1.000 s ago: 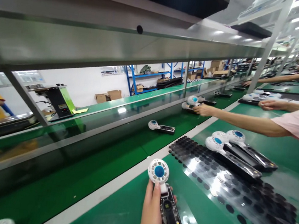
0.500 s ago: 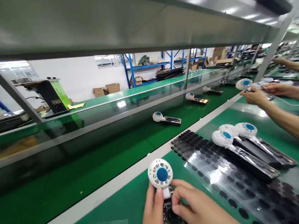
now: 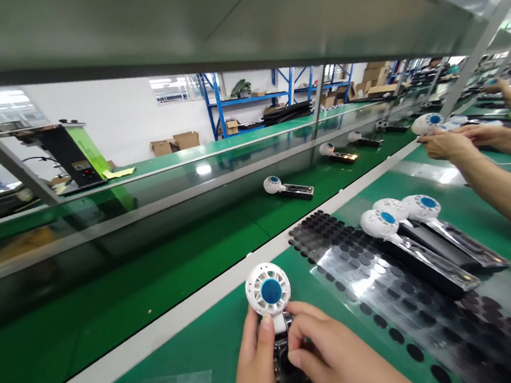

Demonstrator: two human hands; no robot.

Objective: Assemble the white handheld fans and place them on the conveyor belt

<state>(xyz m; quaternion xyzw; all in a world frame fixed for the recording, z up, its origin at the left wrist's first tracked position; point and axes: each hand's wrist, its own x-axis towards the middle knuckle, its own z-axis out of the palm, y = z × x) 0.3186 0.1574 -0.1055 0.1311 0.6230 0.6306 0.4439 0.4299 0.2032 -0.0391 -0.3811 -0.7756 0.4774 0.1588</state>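
Observation:
In front of me is a fan-like device (image 3: 268, 287) with a round, slotted white head, a blue disc at its centre and a long black body. My left hand (image 3: 257, 353) grips it from the left, thumb and fingers just below the head. My right hand (image 3: 324, 345) is closed at its right side, fingers curled against the neck and upper body. The lower body runs out of view at the bottom edge, and small yellowish parts show along it.
Right of my hands lies a clear sheet of black round stickers (image 3: 365, 276), with several similar devices (image 3: 431, 262) on its far part. A green conveyor belt (image 3: 183, 275) carrying more devices runs along the left. A co-worker's hands (image 3: 452, 142) hold another device farther right. A metal panel (image 3: 164, 17) hangs above.
My view has shifted slightly. The device and both my hands appear a little farther left, with the same grip. The co-worker's hands have moved slightly.

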